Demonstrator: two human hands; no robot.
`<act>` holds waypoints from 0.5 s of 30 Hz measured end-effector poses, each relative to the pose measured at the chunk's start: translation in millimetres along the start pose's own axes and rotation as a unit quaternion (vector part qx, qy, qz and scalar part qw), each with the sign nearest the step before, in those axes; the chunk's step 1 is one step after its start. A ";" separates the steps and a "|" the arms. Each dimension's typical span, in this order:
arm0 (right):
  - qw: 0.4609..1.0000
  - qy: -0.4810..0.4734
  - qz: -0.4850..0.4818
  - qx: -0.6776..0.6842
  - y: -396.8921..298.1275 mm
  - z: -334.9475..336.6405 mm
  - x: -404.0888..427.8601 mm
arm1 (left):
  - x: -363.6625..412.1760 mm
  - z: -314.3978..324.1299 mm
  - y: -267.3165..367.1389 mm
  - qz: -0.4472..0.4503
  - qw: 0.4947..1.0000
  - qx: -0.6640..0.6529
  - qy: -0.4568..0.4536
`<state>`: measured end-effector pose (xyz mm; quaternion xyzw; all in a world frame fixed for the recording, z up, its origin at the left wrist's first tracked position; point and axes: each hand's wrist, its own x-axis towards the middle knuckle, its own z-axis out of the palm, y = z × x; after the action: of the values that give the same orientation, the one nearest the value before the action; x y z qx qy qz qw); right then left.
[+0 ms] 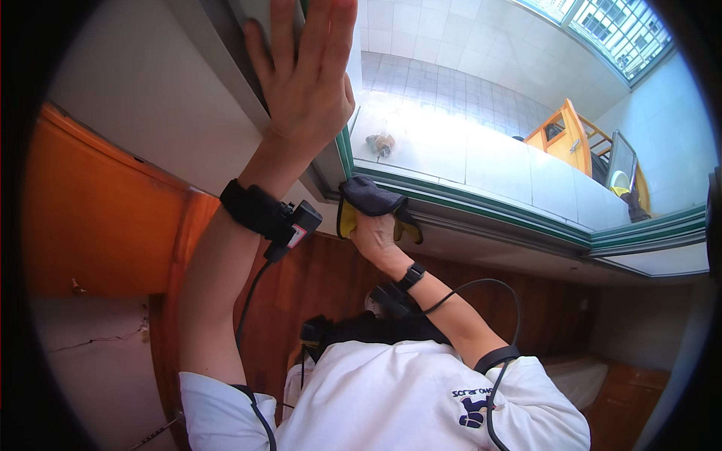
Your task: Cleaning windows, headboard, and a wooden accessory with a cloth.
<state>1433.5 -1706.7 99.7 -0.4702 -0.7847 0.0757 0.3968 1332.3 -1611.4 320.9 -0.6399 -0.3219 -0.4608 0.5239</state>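
My left hand [307, 93] is raised with its fingers spread, its palm towards the grey and green frame [342, 149] at the left end of the window opening. Its fingertips reach the top edge of the view. Lower down, my right hand [375, 234] presses a dark grey and yellow cloth [372, 195] against the corner of the window track [468, 206]. The cloth covers the fingers of that hand, and its yellow underside shows at both sides. A crumpled small bag or wrapper [381, 145] lies on the white tiled ledge beyond the track.
Wooden furniture or trim [107, 214] stands at the left. Past the opening, a wooden cabinet or chair [569, 135] leans near a framed panel [622, 160]. A barred window [620, 34] is at the far right. Black cables [516, 299] run along both arms from wrist-mounted devices [299, 225].
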 end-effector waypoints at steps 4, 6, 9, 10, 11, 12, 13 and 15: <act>0.993 -0.093 0.028 -0.068 -7.7 -6.8 7.4 | 1.0 -6.8 -4.6 0.004 1.000 0.006 -0.011; 0.987 -0.126 0.036 -0.087 -3.8 -9.2 5.3 | 2.3 -15.0 -2.5 -0.002 0.999 0.008 -0.038; 0.997 -0.030 -0.035 -0.068 2.3 -14.8 -1.1 | 4.9 -23.5 1.9 -0.007 0.997 0.017 -0.078; 0.998 -0.049 -0.011 -0.028 -0.6 -15.0 -2.2 | 5.3 -26.5 2.9 -0.009 0.995 0.021 -0.097; 0.998 -0.048 -0.018 -0.028 -3.6 -14.2 -2.1 | 5.6 -29.5 2.9 -0.010 0.995 0.027 -0.093; 0.997 -0.077 0.002 -0.018 -3.8 -13.1 -2.4 | 8.2 -32.6 5.9 -0.016 0.994 0.023 -0.109; 0.994 -0.105 0.022 -0.008 -3.6 -12.0 -1.6 | 11.2 -35.1 8.9 -0.021 0.992 0.019 -0.125; 0.998 -0.053 -0.028 -0.035 -4.8 -9.0 2.3 | 15.6 -41.2 11.8 -0.028 0.992 0.013 -0.125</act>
<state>1435.9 -1709.7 109.4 -0.4571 -0.8194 0.0619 0.3403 1338.1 -1655.2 332.1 -0.6763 -0.4085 -0.3877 0.4748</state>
